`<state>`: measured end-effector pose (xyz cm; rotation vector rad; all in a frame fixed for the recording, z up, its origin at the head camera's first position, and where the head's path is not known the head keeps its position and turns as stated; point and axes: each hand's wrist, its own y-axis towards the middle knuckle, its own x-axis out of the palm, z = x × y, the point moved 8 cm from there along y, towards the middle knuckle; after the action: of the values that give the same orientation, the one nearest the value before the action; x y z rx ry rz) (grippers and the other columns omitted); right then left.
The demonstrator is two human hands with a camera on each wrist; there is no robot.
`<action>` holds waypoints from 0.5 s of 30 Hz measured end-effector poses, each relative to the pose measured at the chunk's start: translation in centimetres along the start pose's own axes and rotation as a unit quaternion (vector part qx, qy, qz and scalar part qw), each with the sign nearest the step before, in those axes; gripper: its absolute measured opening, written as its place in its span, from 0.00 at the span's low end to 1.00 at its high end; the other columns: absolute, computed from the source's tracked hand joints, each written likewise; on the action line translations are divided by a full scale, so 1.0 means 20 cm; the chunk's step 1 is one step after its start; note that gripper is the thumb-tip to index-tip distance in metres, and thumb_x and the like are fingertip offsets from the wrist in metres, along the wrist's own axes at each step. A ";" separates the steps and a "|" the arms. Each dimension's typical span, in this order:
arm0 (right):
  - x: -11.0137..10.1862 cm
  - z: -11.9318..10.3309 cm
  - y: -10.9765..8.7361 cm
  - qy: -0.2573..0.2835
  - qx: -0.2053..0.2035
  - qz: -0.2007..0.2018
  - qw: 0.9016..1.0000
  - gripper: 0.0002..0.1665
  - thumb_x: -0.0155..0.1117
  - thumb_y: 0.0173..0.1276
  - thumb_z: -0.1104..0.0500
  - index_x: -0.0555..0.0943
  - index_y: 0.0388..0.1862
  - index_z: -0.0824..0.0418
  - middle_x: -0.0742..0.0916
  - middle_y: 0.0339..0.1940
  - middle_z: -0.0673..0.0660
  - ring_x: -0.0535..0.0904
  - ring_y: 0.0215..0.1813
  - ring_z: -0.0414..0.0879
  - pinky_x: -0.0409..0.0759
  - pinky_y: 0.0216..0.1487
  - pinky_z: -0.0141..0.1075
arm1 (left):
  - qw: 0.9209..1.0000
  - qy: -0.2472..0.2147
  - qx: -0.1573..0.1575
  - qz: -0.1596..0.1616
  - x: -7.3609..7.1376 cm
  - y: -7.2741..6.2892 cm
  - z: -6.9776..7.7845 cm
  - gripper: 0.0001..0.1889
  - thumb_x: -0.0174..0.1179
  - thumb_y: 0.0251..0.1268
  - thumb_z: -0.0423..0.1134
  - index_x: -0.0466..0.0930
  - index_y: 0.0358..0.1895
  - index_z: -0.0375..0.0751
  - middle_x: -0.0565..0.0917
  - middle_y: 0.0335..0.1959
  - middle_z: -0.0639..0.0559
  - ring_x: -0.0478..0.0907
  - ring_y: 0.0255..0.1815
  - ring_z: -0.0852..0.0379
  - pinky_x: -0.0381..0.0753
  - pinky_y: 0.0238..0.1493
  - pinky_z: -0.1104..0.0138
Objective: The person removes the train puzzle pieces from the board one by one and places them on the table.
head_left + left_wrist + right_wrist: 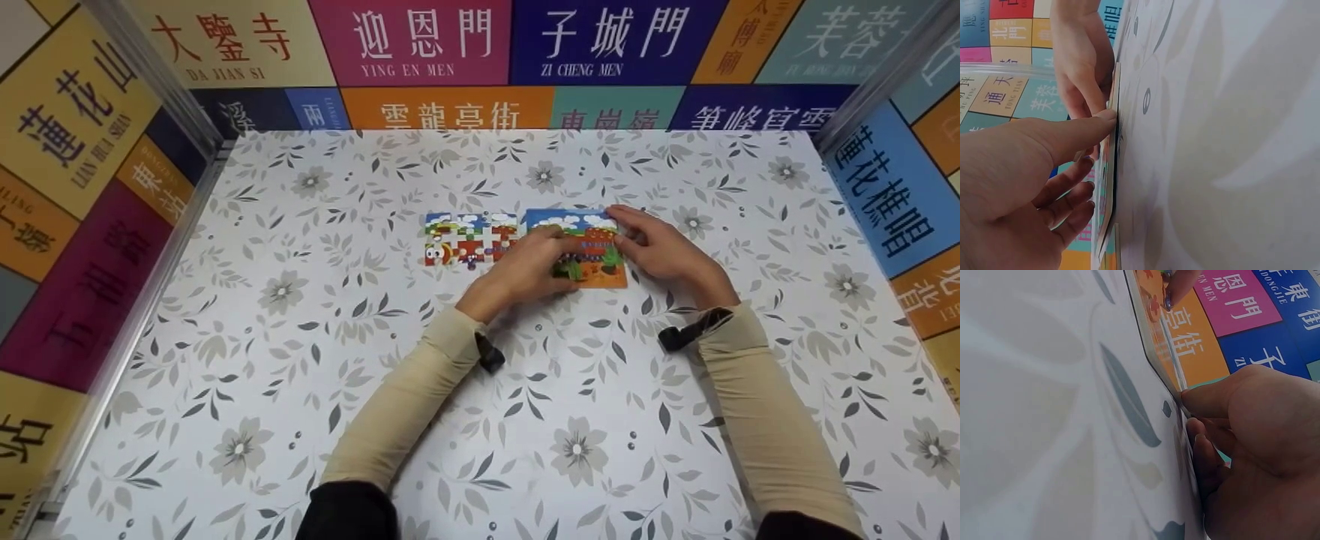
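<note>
In the head view a colourful picture board (619, 277) lies on the table, with clouds, a red vehicle, cactuses and orange ground. My left hand (525, 266) reaches over its left half, fingers loosely bent on the picture and thumb by the near edge. In the left wrist view the thumb (1086, 132) touches the board's edge; whether anything is under the fingers is hidden. My right hand (660, 247) holds the board's right edge, its index finger at the far corner. In the right wrist view the thumb (1204, 396) meets a board corner and the other fingers curl beside it.
Left of the board lie interlocked jigsaw pieces (450, 244) with white gaps between them, partly covered by my left hand. A flower-patterned cloth (577, 450) covers the table. Panels with large characters (420, 45) stand along the back and sides.
</note>
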<state>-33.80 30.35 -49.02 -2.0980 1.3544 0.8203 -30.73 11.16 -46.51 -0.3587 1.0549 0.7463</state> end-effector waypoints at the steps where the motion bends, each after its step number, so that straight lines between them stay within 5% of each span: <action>1: 0.00 0.00 0.00 0.000 0.001 -0.001 1.000 0.35 0.53 0.88 0.58 0.60 0.89 0.57 0.58 0.92 0.63 0.76 0.67 0.63 0.70 0.73 0.61 | 1.000 0.001 0.000 0.000 0.00 0.00 0.00 0.30 0.75 0.71 0.51 0.81 0.74 0.50 0.81 0.68 0.46 0.78 0.67 0.48 0.78 0.70 0.55; 15: 0.00 0.00 0.00 0.005 0.006 -0.003 1.000 0.36 0.53 0.88 0.58 0.60 0.90 0.56 0.58 0.92 0.61 0.76 0.64 0.61 0.71 0.69 0.59 | 1.000 0.015 -0.010 0.002 -0.01 -0.02 0.00 0.29 0.73 0.72 0.52 0.81 0.74 0.52 0.78 0.68 0.46 0.77 0.65 0.50 0.79 0.68 0.55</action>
<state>-33.77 30.31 -49.11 -2.0994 1.3537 0.7969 -30.50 10.72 -46.49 -0.3861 1.0766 0.7586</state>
